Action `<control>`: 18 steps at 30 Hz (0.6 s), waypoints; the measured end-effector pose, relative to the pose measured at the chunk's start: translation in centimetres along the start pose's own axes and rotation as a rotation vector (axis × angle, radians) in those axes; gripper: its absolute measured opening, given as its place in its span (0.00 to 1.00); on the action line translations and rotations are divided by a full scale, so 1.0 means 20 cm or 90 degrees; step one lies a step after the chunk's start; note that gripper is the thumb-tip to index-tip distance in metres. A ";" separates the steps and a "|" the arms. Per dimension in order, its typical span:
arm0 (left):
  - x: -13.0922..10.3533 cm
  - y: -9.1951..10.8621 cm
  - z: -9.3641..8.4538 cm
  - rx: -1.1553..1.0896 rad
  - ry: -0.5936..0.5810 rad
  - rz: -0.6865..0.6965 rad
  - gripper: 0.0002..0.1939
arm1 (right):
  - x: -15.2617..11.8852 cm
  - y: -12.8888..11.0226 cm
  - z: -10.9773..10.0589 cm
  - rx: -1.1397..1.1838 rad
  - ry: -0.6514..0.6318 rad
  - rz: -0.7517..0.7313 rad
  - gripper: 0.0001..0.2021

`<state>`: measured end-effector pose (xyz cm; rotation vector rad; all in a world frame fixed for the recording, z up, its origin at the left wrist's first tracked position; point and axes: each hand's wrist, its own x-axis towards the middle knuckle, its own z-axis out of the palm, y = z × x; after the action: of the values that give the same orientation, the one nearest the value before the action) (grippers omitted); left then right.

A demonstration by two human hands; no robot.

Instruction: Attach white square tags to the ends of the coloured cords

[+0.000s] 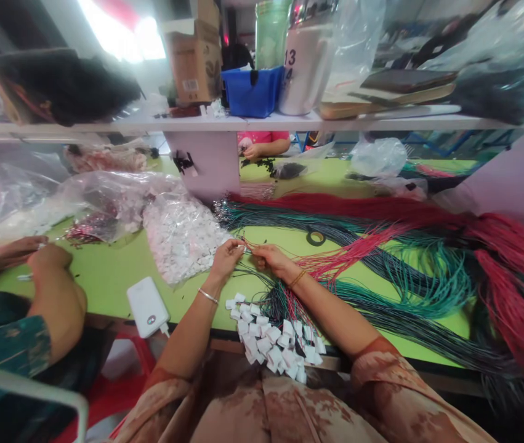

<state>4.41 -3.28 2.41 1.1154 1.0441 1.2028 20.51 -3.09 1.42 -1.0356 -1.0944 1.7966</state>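
Note:
In front of me, close together over the table, my two hands work at a small white connector (245, 250). My left hand (226, 261) pinches the connector between thumb and fingertips. My right hand (273, 258), also closed, grips a thin wire right beside it; the fingers partly hide the wire's end. Below my hands lies a bunch of wires with white connectors (271, 338) on their ends, hanging at the table's front edge. Just left of my left hand is a clear bag of white connector pieces (181, 237).
Long bundles of red wires (382, 209), green wires (446, 277) and black wires (409, 274) spread to the right. A roll of black tape (316, 236) lies behind my right hand. A white power bank (148, 306) is at the front left. A co-worker's arm (56, 295) rests farther left. A shelf (141, 127) crosses above.

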 end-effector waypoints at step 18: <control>0.00 -0.02 0.01 -0.006 -0.011 -0.054 0.18 | 0.00 0.03 0.00 -0.418 0.045 -0.220 0.17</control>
<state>4.57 -3.30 2.09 1.0619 1.0607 1.1277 20.36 -3.25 0.86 -1.1715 -1.7560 1.1319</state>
